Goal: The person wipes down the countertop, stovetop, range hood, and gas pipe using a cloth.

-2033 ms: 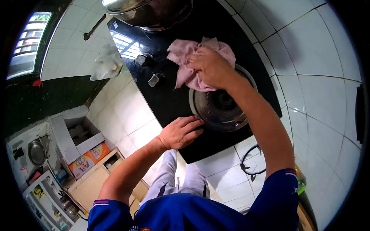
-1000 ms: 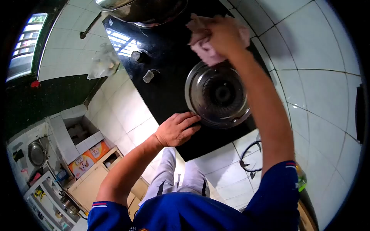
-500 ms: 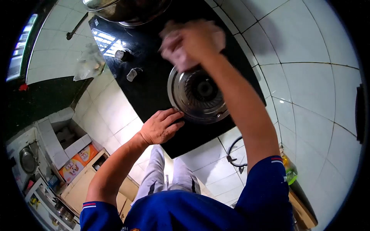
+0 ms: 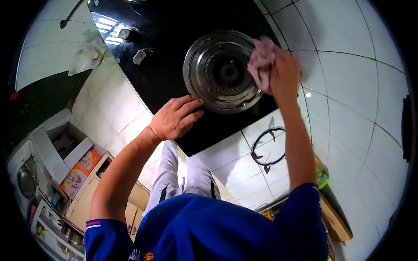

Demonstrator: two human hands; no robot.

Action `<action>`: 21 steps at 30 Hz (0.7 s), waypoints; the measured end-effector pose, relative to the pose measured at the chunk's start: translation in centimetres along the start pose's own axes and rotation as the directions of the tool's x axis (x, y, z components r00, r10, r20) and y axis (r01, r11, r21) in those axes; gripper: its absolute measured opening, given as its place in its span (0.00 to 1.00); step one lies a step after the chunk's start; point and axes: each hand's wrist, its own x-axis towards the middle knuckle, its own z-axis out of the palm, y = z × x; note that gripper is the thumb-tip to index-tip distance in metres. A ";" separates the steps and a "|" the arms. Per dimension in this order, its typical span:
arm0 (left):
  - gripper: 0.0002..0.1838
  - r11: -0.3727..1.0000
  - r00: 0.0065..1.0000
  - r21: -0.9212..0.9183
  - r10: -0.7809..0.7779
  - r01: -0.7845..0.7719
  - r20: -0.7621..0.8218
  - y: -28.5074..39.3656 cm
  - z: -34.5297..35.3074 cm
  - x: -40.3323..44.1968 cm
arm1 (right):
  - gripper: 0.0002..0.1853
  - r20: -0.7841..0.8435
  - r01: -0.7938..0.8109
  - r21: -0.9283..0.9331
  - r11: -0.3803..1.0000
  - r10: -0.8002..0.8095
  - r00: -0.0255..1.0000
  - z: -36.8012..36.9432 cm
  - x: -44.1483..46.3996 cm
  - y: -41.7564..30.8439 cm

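Observation:
A round metal gas burner [image 4: 198, 93] is set in the black glass cooktop [image 4: 167, 48]. My right hand [image 4: 285, 76] is closed on a crumpled pink cloth [image 4: 262, 65] at the burner's right side, over the cooktop's edge by the tiled wall. Its fingertips are partly hidden by the cloth. My left hand [image 4: 176, 117] rests at the near left of the burner, fingers stretched out and fingertips touching its rim. Nothing shows in that hand.
Two control knobs [image 4: 139, 56] stand on the left of the cooktop. A black pan support ring [image 4: 254, 150] lies on the white tiles beyond the near edge. A plastic bag [image 4: 87, 56] hangs at left. A green bottle [image 4: 322, 176] is by the right wall.
My right hand has brought the cloth from the burner's far side round to its right. My left hand stays by the rim. The view has shifted, showing more of the pan support ring.

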 end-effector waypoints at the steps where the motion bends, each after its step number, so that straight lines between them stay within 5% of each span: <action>1: 0.20 1.000 1.000 0.003 -0.004 0.004 -0.007 0.0 0.0 0.0 | 0.21 0.038 -0.103 0.008 0.995 0.103 0.994 -1.1 -2.7 -1.1; 6: 0.20 1.000 1.000 -0.023 -0.003 0.003 0.021 0.1 -0.5 0.3 | 0.19 0.087 -0.156 0.071 0.985 0.150 0.985 -2.4 -11.9 -5.9; 9: 0.20 1.000 1.000 0.019 0.021 -0.021 -0.004 -0.1 0.1 0.1 | 0.17 -0.031 -0.118 0.003 0.993 0.118 0.992 -1.5 -9.8 -4.2; 15: 0.18 0.998 0.999 0.055 0.041 -0.039 -0.034 0.2 -0.1 0.4 | 0.14 -0.130 -0.290 -0.065 0.955 0.280 0.951 -0.2 -6.2 -4.6; 19: 0.17 0.998 1.000 0.061 0.021 -0.020 -0.010 0.1 -0.2 0.3 | 0.16 -0.103 -0.221 0.082 0.972 0.229 0.968 -0.5 -10.3 -5.9; 21: 0.18 0.999 1.000 0.031 0.021 -0.021 -0.004 0.2 -0.3 0.3 | 0.18 -0.171 -0.200 -0.005 0.980 0.196 0.966 0.0 -7.2 -4.3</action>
